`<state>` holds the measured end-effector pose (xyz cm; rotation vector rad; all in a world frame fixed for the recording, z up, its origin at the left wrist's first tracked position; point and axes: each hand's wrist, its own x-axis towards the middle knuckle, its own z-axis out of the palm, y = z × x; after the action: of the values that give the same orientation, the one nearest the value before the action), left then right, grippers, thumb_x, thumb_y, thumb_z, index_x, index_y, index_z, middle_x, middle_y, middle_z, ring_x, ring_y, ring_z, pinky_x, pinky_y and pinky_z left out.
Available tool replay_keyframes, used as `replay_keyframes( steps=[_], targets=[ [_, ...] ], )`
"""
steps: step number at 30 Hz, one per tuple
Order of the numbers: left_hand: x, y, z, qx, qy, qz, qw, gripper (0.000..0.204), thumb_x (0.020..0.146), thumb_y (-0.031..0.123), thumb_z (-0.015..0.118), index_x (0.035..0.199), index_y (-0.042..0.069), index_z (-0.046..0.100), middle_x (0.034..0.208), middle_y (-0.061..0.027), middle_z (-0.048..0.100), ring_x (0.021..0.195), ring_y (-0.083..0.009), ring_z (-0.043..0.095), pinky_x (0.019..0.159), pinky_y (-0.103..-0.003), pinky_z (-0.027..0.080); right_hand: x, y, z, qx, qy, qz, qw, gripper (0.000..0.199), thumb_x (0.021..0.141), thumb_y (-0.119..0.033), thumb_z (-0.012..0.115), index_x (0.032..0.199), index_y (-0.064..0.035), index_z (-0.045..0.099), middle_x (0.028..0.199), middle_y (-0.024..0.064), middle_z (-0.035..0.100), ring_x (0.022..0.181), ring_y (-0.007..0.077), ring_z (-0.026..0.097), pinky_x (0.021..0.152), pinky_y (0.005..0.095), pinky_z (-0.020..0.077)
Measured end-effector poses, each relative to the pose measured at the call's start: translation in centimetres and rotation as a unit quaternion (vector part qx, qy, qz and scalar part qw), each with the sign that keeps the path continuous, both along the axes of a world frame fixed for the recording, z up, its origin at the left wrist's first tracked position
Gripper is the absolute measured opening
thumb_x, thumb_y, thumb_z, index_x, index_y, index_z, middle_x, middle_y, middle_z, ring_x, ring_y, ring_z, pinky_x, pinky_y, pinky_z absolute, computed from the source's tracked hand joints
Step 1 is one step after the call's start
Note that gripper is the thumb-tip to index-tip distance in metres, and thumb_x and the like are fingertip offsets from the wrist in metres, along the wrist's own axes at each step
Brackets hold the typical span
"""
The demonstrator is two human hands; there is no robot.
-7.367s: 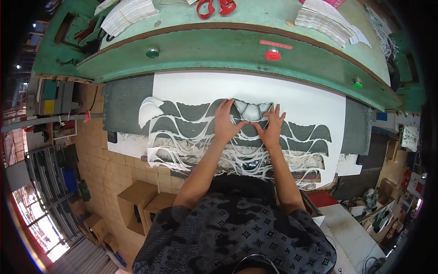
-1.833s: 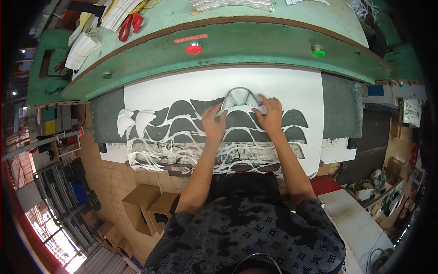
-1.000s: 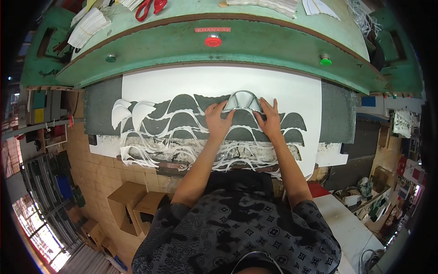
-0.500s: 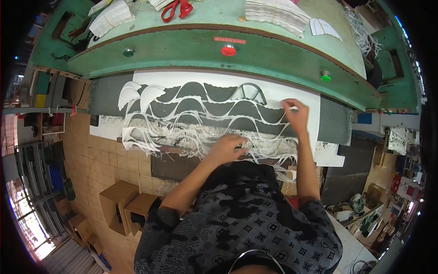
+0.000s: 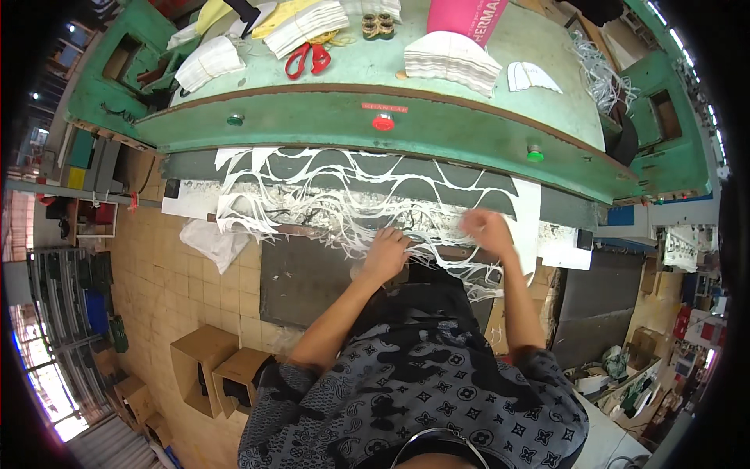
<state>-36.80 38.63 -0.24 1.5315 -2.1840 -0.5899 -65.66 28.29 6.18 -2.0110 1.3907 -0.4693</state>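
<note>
The dark bench [image 5: 328,273] under the green machine carries a white sheet [image 5: 530,205] cut into a web of wavy strips [image 5: 336,199], spread from left to right with its loose strands trailing over the near edge. On the machine's pale green top [image 5: 547,109], farther off, lie red scissors [image 5: 310,56] at the left, stacks of white cut pieces [image 5: 453,61] in the middle and one single white piece [image 5: 531,76] to the right. Below, the tiled floor [image 5: 168,281] holds cardboard boxes [image 5: 215,367] at the near left.

Two hands [image 5: 385,254]; scissors [image 5: 310,57]: one; cardboard boxes [image 5: 205,361]: roughly four.
</note>
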Motion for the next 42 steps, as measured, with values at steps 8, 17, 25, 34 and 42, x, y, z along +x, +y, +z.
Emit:
replay_keyframes(
  steps=[8,17,25,34,42],
  targets=[
    [3.3,1.2,2.7,-0.069,0.049,0.153,0.985,0.047,0.081,0.031,0.083,0.12,0.006,0.072,0.107,-0.0176,0.068,0.105,-0.0386,0.062,0.097,-0.05,0.049,2.5,8.9,-5.2,-0.121,0.049,0.022,0.991,0.052,0.076,-0.028,0.09,0.115,-0.0013,0.07,0.11,0.0194,0.071,0.104,0.0402,0.066,0.094,0.0463,0.053],
    [5.6,3.7,1.7,-0.046,-0.023,0.099,0.994,0.062,0.071,0.048,0.088,0.103,-0.001,0.068,0.11,-0.0183,0.064,0.114,-0.0364,0.059,0.101,-0.047,0.046,5.0,10.2,-5.8,-0.095,0.109,-0.015,0.989,0.053,0.065,-0.022,0.095,0.102,0.001,0.065,0.101,0.0211,0.064,0.098,0.0419,0.062,0.09,0.0488,0.0507],
    [6.2,2.1,-1.4,-0.103,0.06,0.138,0.983,0.063,0.066,0.056,0.088,0.094,0.002,0.071,0.102,-0.018,0.067,0.107,-0.0369,0.063,0.1,-0.05,0.046,5.7,8.1,-8.5,-0.146,0.119,-0.037,0.981,0.048,0.063,-0.02,0.098,0.089,0.0022,0.063,0.084,0.0182,0.067,0.076,0.0355,0.064,0.072,0.0458,0.0516],
    [9.9,-3.5,-0.9,0.067,0.142,0.063,0.986,0.068,0.06,0.059,0.089,0.085,-0.002,0.072,0.086,-0.0219,0.071,0.085,-0.043,0.071,0.077,-0.05,0.056,4.2,1.3,-7.1,0.101,0.244,0.133,0.955,0.031,0.074,-0.024,0.091,0.085,0.0003,0.075,0.081,0.0168,0.075,0.078,0.0295,0.074,0.072,0.0405,0.0561],
    [10.4,-16.6,-7.4,-0.059,0.107,0.098,0.988,0.125,0.063,0.053,0.09,0.152,-0.014,0.036,0.161,-0.0318,0.036,0.157,-0.0442,0.022,0.13,-0.056,0.011,15.4,-17.8,-9.1,-0.193,0.287,0.119,0.931,0.115,0.06,-0.034,0.097,0.155,-0.0024,0.04,0.133,0.0318,0.057,0.119,0.0485,0.059,0.098,0.0592,0.0509]
  ],
)
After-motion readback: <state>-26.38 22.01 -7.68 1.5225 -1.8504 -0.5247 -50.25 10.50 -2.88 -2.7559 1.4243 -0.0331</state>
